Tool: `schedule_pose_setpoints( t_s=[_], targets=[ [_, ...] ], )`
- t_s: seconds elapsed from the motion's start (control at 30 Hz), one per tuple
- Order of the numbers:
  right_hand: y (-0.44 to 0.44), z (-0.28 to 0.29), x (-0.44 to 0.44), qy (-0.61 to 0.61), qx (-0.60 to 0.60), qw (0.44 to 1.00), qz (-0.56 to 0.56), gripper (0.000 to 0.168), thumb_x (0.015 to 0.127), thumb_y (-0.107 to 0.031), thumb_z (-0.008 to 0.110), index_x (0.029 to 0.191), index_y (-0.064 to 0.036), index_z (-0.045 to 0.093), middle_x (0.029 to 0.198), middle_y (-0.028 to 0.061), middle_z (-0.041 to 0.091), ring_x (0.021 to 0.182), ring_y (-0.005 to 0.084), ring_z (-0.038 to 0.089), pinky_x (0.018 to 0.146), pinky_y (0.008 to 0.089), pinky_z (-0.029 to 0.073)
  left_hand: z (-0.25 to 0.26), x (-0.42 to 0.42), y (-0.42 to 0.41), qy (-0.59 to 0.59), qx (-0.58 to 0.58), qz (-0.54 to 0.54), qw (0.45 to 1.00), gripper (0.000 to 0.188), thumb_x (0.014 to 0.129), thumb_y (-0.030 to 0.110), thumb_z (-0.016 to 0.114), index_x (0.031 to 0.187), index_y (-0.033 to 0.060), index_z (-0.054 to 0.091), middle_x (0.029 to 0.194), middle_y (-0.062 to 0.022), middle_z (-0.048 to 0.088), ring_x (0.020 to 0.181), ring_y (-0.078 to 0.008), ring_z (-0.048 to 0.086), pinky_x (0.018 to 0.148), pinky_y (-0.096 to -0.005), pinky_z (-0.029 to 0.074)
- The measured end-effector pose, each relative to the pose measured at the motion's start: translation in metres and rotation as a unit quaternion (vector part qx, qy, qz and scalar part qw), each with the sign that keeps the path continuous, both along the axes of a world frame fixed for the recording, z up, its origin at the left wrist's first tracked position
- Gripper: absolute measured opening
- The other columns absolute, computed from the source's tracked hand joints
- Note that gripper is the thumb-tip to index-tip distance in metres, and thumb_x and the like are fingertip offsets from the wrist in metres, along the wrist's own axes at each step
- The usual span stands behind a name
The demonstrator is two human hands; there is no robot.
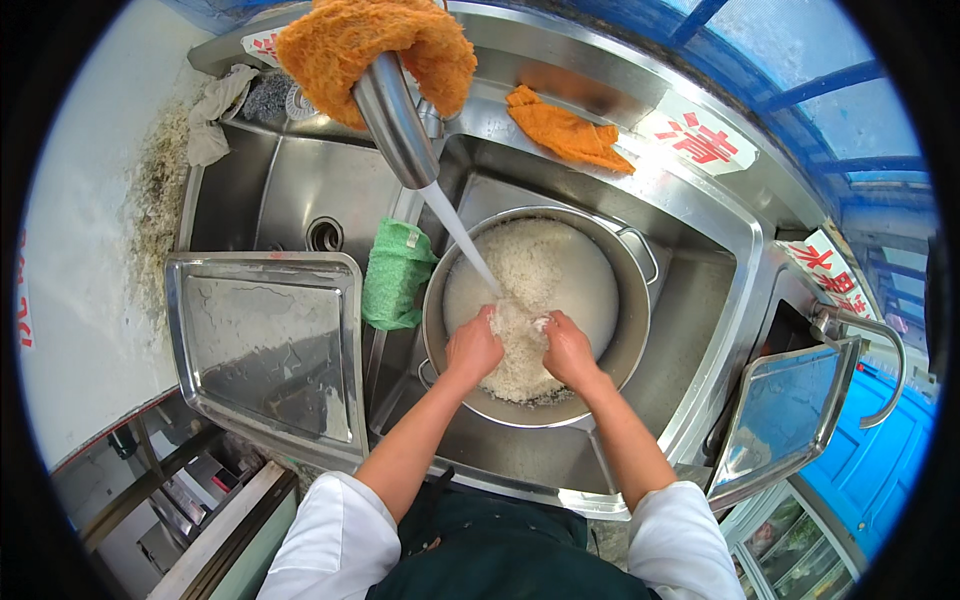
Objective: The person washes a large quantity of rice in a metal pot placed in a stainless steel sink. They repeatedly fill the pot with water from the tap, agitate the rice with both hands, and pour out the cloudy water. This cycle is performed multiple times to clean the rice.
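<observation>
A large steel pot (641, 330) with loop handles stands in the right sink basin, holding white rice (525, 274) in cloudy water. Both hands reach into it, with fingertips in the rice. My left hand (477, 345) is at the pot's left side, its fingers curled into the rice and partly hidden. Opposite it, my right hand (570, 349) has its fingers bent, with some white grains at the fingertips; whether it grips any is unclear. Water (461, 232) runs from a steel faucet (397, 124) into the pot, close above my left hand. An orange cloth (435, 45) drapes over the faucet.
A green cloth (397, 274) hangs over the basin divider. On the left lies a steel tray (262, 352) holding some water. Another orange cloth (566, 131) rests on the back ledge. At the right are a second tray (787, 412) and a curved faucet (892, 337).
</observation>
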State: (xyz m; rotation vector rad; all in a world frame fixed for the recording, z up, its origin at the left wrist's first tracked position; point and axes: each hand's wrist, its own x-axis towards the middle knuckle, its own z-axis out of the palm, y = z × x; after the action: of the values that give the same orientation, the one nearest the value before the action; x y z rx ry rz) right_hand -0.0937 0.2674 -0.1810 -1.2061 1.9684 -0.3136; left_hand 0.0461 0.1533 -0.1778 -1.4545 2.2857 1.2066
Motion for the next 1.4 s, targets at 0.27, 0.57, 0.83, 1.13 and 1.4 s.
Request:
schedule_pose_setpoints(
  t_s=[0.27, 0.57, 0.83, 1.13, 1.4],
  targets=[
    [-0.094, -0.030, -0.077, 0.127, -0.297, 0.934, 0.153, 0.038, 0.078, -0.006, 0.054, 0.115, -0.006, 0.057, 0.123, 0.0134, 0.052, 0.116, 0.0308, 0.047, 0.099, 0.0396, 0.038, -0.035, -0.039, -0.060, 0.186, -0.139, -0.157, 0.960, 0.060, 0.082, 0.015, 0.052, 0.138, 0.0082, 0.029, 0.138, -0.0181, 0.034, 0.129, -0.0351, 0.031, 0.108, -0.0424, 0.022],
    [-0.069, -0.157, -0.101, -0.275, -0.014, 0.874, -0.401, 0.050, 0.088, -0.039, 0.054, 0.128, -0.011, 0.048, 0.130, 0.0047, 0.049, 0.115, 0.0193, 0.047, 0.096, 0.0329, 0.036, -0.099, -0.039, -0.052, 0.176, 0.155, 0.274, 0.933, 0.056, 0.093, 0.044, 0.040, 0.134, 0.0060, 0.038, 0.135, -0.0143, 0.042, 0.122, -0.0292, 0.042, 0.099, -0.0361, 0.035],
    [-0.043, -0.090, -0.029, -0.445, 0.066, 0.799, -0.399, 0.070, 0.087, -0.051, 0.047, 0.136, -0.003, 0.033, 0.143, 0.0142, 0.030, 0.131, 0.0263, 0.027, 0.104, 0.0352, 0.026, -0.069, -0.036, -0.021, 0.295, 0.576, 0.544, 0.534, 0.062, 0.087, 0.056, 0.045, 0.129, 0.0099, 0.046, 0.126, -0.0104, 0.051, 0.114, -0.0252, 0.050, 0.097, -0.0395, 0.040],
    [-0.012, 0.021, 0.010, -0.222, -0.012, 0.975, -0.008, 0.057, 0.089, -0.030, 0.051, 0.135, -0.002, 0.033, 0.141, 0.0239, 0.026, 0.128, 0.0354, 0.031, 0.107, 0.0400, 0.024, -0.021, -0.004, 0.000, 0.142, 0.303, 0.232, 0.914, 0.050, 0.091, 0.040, 0.044, 0.128, 0.0054, 0.042, 0.127, -0.0136, 0.048, 0.117, -0.0250, 0.046, 0.098, -0.0326, 0.035],
    [0.011, -0.042, -0.057, -0.370, 0.076, 0.754, -0.538, 0.063, 0.089, -0.041, 0.049, 0.138, -0.008, 0.030, 0.148, 0.0138, 0.019, 0.133, 0.0288, 0.025, 0.111, 0.0348, 0.016, -0.054, 0.023, -0.014, 0.124, 0.328, 0.486, 0.800, 0.069, 0.092, 0.055, 0.033, 0.141, 0.0079, 0.023, 0.143, -0.0068, 0.031, 0.130, -0.0254, 0.032, 0.105, -0.0372, 0.027]
  ],
)
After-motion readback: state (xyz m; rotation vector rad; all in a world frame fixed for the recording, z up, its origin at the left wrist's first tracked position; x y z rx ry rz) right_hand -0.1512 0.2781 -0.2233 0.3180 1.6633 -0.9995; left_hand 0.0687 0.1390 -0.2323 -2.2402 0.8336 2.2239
